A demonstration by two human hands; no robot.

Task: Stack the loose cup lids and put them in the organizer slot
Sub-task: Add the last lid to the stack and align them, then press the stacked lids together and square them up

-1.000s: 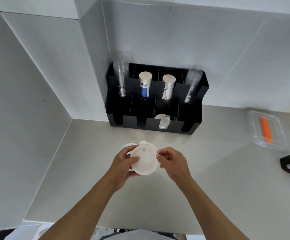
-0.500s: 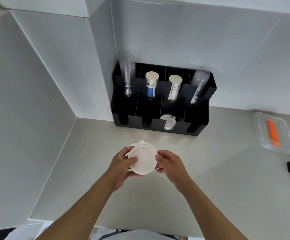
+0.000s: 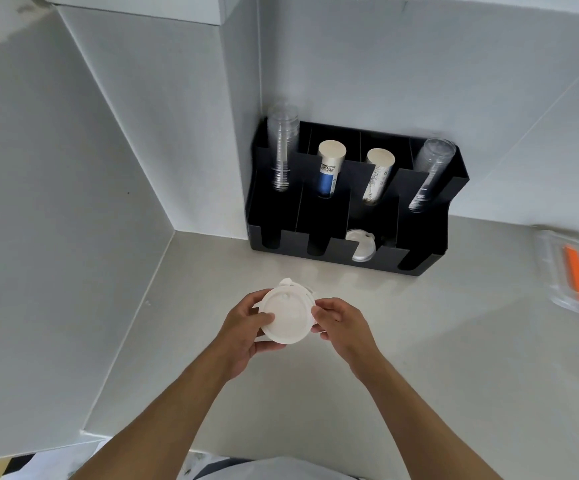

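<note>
while both hands, left [image 3: 246, 332] and right [image 3: 341, 325], pinch the lids [image 3: 286, 317], seemingly uneven, square their rims before slotting them in the organizer [image 3: 347, 216].

Soft even light, wide-angle edge distortion.

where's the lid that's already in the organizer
In the head view, the white lid sits in the black organizer's third front slot from the left, below the patterned paper cups.

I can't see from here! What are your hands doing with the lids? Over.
Left hand and right hand both gripping white lid stack above counter. One lid already in black organizer. Path to slot clear.
</note>
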